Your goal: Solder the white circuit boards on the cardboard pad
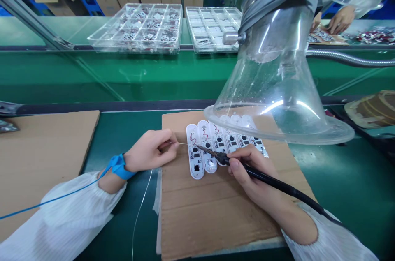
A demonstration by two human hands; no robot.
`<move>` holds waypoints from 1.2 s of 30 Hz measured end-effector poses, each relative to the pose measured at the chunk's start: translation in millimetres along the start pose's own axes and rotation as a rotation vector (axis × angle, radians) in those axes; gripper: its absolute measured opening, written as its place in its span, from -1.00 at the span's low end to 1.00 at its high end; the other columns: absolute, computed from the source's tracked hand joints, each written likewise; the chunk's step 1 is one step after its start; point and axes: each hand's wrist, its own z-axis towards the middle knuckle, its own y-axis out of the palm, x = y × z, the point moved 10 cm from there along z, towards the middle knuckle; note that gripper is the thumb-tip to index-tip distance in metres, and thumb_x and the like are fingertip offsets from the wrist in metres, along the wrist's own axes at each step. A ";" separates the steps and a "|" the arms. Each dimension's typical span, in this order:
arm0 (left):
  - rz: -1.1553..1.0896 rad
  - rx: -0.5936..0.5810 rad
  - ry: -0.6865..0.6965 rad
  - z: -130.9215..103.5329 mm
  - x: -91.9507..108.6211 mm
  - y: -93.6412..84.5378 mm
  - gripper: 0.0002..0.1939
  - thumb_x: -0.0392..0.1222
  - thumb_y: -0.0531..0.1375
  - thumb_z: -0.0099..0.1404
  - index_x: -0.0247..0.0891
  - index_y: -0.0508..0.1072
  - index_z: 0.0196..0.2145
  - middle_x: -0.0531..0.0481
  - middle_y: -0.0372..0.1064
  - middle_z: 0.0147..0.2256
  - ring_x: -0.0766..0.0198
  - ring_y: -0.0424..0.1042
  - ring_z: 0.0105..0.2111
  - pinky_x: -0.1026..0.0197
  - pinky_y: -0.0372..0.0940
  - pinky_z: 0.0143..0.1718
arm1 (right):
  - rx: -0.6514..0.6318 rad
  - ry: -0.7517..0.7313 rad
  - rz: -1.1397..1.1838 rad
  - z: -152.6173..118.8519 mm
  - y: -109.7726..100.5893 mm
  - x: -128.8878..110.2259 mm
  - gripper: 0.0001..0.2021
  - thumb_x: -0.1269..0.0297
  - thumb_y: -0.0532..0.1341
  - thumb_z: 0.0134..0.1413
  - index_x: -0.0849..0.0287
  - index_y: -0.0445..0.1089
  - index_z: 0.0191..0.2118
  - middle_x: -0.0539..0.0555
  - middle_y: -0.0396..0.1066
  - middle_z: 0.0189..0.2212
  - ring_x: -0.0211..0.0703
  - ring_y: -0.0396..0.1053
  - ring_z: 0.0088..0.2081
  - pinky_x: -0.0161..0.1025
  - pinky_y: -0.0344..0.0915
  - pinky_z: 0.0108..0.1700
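Observation:
Several white oblong circuit boards (195,158) lie side by side on a brown cardboard sheet (210,215); some carry thin red wires. My right hand (251,166) grips a black soldering iron (222,158), its tip at the leftmost boards. Pinched in my left hand (154,150) is thin solder wire (182,144), whose end reaches the leftmost board near the iron tip. The wire's tail hangs below that hand. A blue wrist strap (119,166) with a cord circles my left wrist. Part of the right-hand boards shows only through a clear hood.
A clear fume hood (277,100) hangs low above the boards, close over my right hand. Two divided clear trays (138,26) of parts stand on the ledge behind. Another person's hands (341,20) work at the far right. A second cardboard sheet (40,158) lies left.

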 end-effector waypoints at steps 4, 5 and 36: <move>-0.013 0.011 -0.018 -1.4 -2.9 -3.1 -0.84 -0.28 0.12 0.37 -0.22 0.27 -0.40 0.21 0.17 -0.60 0.46 0.12 -0.64 0.39 0.01 -0.59 | 0.034 0.029 0.094 -7.7 -5.3 14.7 -0.89 0.17 0.25 0.40 0.07 0.41 -0.13 -0.02 0.49 -0.45 -0.23 0.48 -0.44 -0.29 0.39 -0.39; -0.014 0.010 -0.020 -1.7 -3.3 -2.9 -0.84 -0.28 0.12 0.37 -0.21 0.27 -0.40 0.21 0.17 -0.60 0.46 0.12 -0.64 0.39 0.01 -0.59 | 0.041 0.028 0.121 -9.2 -6.3 16.9 -0.90 0.18 0.24 0.40 0.07 0.41 -0.12 -0.03 0.48 -0.45 -0.23 0.47 -0.45 -0.28 0.39 -0.39; -0.005 0.042 -0.007 -5.3 -6.5 -10.5 -0.85 -0.33 0.07 0.40 -0.21 0.29 -0.36 0.20 0.16 -0.56 0.45 0.11 -0.62 0.38 0.06 -0.56 | -0.066 -0.008 0.043 0.0 10.1 0.5 -0.91 0.19 0.31 0.35 0.01 0.45 -0.10 -0.06 0.56 -0.35 -0.31 0.52 -0.38 -0.38 0.40 -0.36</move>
